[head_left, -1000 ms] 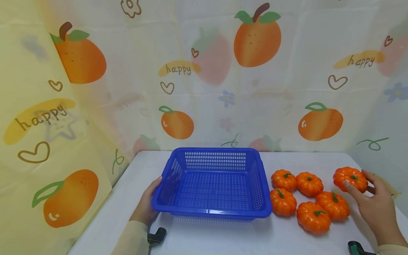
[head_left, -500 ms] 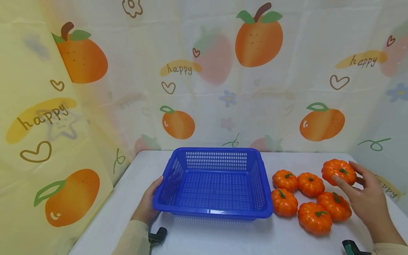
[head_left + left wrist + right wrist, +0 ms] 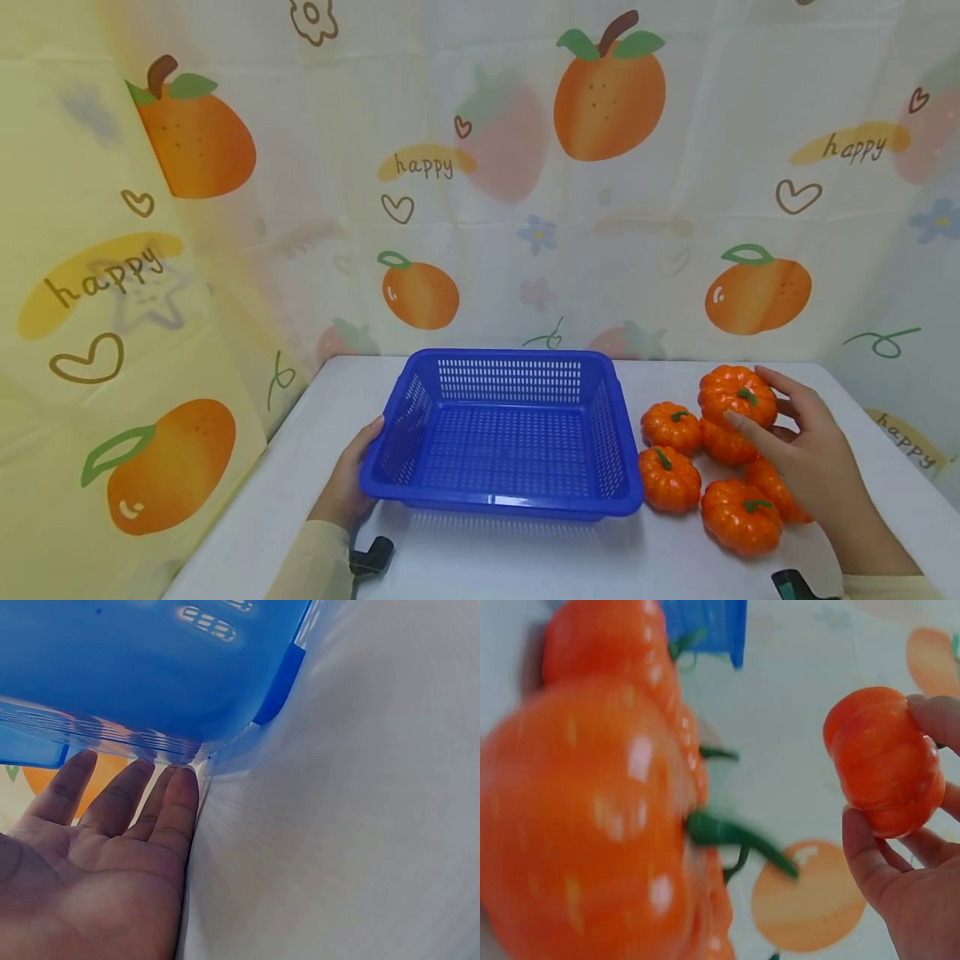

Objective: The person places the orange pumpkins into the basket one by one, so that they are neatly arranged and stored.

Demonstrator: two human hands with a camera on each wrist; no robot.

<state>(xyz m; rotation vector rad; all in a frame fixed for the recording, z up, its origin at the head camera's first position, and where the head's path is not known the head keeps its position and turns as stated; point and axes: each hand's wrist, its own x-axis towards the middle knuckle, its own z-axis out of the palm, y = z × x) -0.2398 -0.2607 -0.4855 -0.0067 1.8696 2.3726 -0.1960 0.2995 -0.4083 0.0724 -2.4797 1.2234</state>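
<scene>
My right hand (image 3: 813,458) pinches a small orange toy pumpkin (image 3: 733,393) with a green stem, thumb on the near side and fingers behind. It is lifted above the other pumpkins and overlaps one of them in the head view. The right wrist view shows this pumpkin (image 3: 881,757) between thumb and fingers. A blue plastic basket (image 3: 491,502), with nothing in it, sits mid-table. At its left side is my left hand (image 3: 345,475). In the left wrist view its fingers (image 3: 120,796) are extended, tips right at the basket's slotted wall (image 3: 135,667).
Several more toy pumpkins (image 3: 742,517) stand in a cluster right of the basket, the nearest pumpkin (image 3: 670,481) close by its rim. They rest on a white table (image 3: 510,562). A fruit-printed curtain (image 3: 487,275) hangs behind the table and along the left side.
My right hand has carried its pumpkin leftward and slightly up, from the table's right side to over the back of the cluster. The left hand and the basket have stayed put.
</scene>
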